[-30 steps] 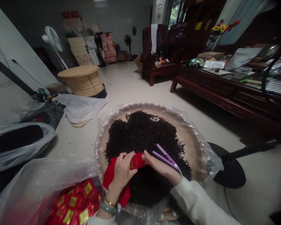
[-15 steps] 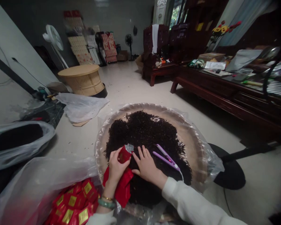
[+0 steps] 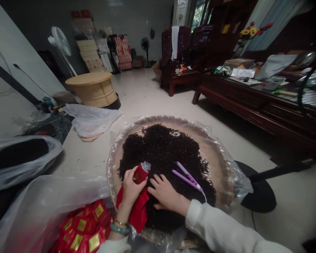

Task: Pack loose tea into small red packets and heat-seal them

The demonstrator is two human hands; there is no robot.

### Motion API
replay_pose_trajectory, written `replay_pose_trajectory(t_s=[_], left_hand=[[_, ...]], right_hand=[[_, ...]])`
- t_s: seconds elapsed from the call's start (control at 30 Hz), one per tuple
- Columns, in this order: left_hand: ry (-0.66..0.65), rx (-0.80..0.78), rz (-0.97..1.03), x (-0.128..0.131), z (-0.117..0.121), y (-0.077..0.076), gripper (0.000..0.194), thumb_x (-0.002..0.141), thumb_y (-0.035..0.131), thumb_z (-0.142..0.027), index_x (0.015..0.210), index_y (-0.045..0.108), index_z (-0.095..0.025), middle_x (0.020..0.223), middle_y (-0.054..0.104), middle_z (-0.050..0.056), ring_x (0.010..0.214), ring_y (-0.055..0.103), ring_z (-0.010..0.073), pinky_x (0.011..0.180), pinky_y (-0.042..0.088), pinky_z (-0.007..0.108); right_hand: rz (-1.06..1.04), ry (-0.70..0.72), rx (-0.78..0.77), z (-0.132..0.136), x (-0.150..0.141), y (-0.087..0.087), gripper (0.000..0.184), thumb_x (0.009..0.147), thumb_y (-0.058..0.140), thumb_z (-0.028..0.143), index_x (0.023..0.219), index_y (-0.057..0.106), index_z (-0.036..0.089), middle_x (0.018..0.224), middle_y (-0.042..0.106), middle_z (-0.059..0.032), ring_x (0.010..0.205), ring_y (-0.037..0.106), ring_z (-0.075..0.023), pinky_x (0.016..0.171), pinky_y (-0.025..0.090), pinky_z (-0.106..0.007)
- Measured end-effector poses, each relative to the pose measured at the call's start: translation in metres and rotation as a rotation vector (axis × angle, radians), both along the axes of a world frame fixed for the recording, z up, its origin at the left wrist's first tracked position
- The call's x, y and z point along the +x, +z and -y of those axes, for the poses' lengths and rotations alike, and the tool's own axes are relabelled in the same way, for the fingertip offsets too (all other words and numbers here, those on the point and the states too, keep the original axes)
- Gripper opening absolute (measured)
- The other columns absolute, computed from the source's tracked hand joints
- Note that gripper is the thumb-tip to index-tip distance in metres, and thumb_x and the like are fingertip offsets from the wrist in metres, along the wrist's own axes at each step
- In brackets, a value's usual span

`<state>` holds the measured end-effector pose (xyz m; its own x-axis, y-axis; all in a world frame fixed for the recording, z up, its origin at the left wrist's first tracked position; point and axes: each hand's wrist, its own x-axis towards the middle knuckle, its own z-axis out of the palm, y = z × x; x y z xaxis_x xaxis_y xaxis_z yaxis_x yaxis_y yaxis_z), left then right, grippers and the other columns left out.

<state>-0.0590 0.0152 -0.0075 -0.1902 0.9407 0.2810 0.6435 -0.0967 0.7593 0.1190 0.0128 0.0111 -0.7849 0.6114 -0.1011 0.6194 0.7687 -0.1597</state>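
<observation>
sitting in left hand's (image 3: 131, 188) grip: red pouch (image 3: 140, 174)

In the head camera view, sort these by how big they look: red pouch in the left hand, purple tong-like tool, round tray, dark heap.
1. Round tray
2. Dark heap
Unranked: purple tool and red pouch; the left hand partly covers the pouch.
</observation>
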Motion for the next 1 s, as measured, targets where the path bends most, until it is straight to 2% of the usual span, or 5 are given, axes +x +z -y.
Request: replay_pose_trajectory(t_s=[0.2,0.47,0.63,0.8,1.0], left_hand=[[-0.009,0.019,-0.016,0.000,0.000,0.000,0.048,0.070,0.070,-0.032,0.115,0.060,-0.018,0.091,0.056,0.003,0.069,0.056,0.0149,0.067,0.054,0.032],[-0.025,0.015,-0.037,0.002,-0.001,-0.002,0.047,0.070,0.070,-0.032,0.114,0.060,-0.018,0.089,0.056,0.003,0.067,0.055,0.0147,0.066,0.054,0.031],[-0.009,0.024,-0.007,0.000,-0.002,-0.002,0.048,0.070,0.069,-0.033,0.114,0.060,-0.017,0.089,0.056,0.003,0.068,0.056,0.0151,0.066,0.054,0.031],[0.007,0.037,-0.001,0.002,-0.004,0.002,0.048,0.068,0.070,-0.032,0.113,0.061,-0.018,0.088,0.057,0.002,0.066,0.055,0.0143,0.065,0.054,0.031],[-0.047,0.020,0.003,0.011,-0.003,0.010,0.045,0.069,0.069,-0.028,0.113,0.062,-0.021,0.089,0.057,0.002,0.068,0.056,0.0148,0.066,0.054,0.030]], right_hand=[[-0.069,-0.123,0.033,-0.005,0.000,0.001,0.054,0.073,0.071,0.045,0.119,0.058,0.020,0.125,0.054,-0.0165,0.117,0.043,-0.0369,0.095,0.035,-0.050],[-0.053,-0.025,-0.012,-0.009,0.003,0.000,0.032,0.078,0.069,0.033,0.106,0.063,0.018,0.107,0.061,-0.0137,0.099,0.052,-0.0298,0.081,0.043,-0.040],[-0.371,-0.171,-0.144,-0.019,0.013,0.006,0.020,0.084,0.060,0.028,0.102,0.067,0.021,0.103,0.063,-0.0099,0.093,0.057,-0.0238,0.079,0.047,-0.034],[-1.080,-0.585,-0.442,-0.034,0.015,0.004,0.023,0.080,0.062,0.031,0.100,0.069,0.023,0.097,0.070,-0.0053,0.091,0.063,-0.0224,0.084,0.049,-0.037],[-1.684,-0.942,-1.270,-0.046,0.020,0.004,0.034,0.081,0.056,0.043,0.108,0.063,0.023,0.084,0.072,-0.0022,0.064,0.067,-0.0190,0.055,0.051,-0.030]])
